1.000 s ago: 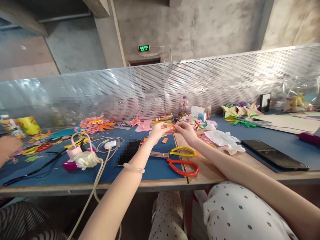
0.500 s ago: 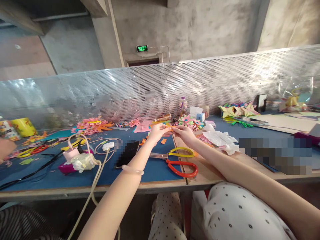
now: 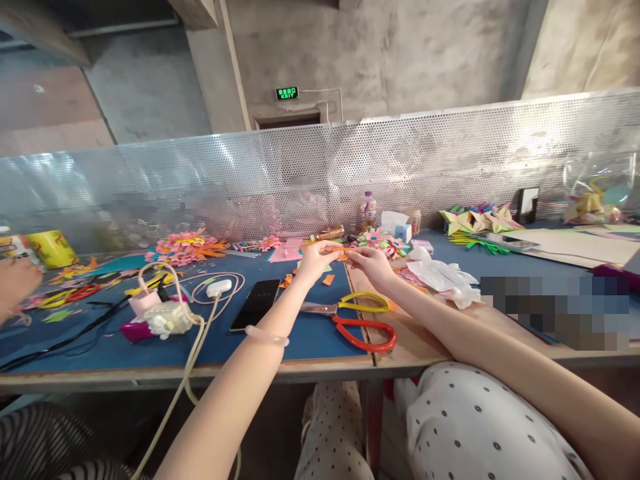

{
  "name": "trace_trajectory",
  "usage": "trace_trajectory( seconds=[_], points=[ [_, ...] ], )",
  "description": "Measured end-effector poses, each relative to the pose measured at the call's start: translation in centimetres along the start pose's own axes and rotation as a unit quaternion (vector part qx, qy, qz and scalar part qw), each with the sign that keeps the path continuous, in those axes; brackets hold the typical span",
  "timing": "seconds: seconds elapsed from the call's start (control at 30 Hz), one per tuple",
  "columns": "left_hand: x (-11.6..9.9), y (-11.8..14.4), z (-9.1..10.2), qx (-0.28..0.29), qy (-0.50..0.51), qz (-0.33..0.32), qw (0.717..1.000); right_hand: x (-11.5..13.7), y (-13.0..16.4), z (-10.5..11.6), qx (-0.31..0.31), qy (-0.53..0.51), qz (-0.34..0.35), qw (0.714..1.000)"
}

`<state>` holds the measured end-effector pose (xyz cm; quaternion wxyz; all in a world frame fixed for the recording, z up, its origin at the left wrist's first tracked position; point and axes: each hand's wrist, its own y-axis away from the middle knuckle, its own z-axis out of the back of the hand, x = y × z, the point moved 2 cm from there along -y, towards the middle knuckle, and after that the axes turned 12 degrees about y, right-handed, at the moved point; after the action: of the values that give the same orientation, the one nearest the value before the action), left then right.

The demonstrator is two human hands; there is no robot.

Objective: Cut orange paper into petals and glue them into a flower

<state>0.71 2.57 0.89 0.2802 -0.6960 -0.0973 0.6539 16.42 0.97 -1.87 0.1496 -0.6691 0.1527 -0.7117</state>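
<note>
Sat at a blue-topped bench (image 3: pixel 310 347) in a bare concrete room, closed off at the back by a perforated metal screen (image 3: pixel 450 153).

Pinched a small orange paper piece (image 3: pixel 341 253) between the fingertips of the left hand (image 3: pixel 316 259) and the right hand (image 3: pixel 373 263). Kept both hands narrow, thumbs and forefingers closed on the paper from either side. Held it raised off the bench, just beyond the scissors (image 3: pixel 320 309), probably so that both sets of fingertips could get at its edges. Looked thin, flat and stiff; could not tell its exact outline at that size.

Left the scissors flat, steel blades to the left and glossy yellow and red plastic loops to the right, likely parked within easy reach. Dropped matching orange scraps (image 3: pixel 329 280) just beyond the scissors. Laid a dark, glassy phone (image 3: pixel 256 303) just left of the scissors. Heaped crumpled white wrapping (image 3: pixel 440 275) to the right of the scissors, and layered pink and green paper flowers (image 3: pixel 383 241) farther beyond them. Wore a pale, smooth bangle (image 3: pixel 267 335) on the left wrist. Glimpsed another person's hand (image 3: pixel 15 283) far to the left of the scissors.
</note>
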Motion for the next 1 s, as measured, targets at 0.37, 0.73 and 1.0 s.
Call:
trace_trajectory(
  seconds=[0.37, 0.73, 1.0],
  points=[
    [-0.2, 0.0, -0.22, -0.005, -0.01, -0.01, 1.0, 0.04, 0.02, 0.01, 0.003, -0.026, -0.01, 1.0],
    [-0.08, -0.04, -0.21, 0.002, -0.019, -0.011, 1.0, -0.15, -0.11, 0.14, 0.003, -0.026, -0.014, 1.0],
    [-0.24, 0.0, -0.33, -0.007, -0.032, 0.001, 0.999, 0.11, 0.08, 0.14, -0.019, -0.001, -0.005, 1.0]
  ],
)
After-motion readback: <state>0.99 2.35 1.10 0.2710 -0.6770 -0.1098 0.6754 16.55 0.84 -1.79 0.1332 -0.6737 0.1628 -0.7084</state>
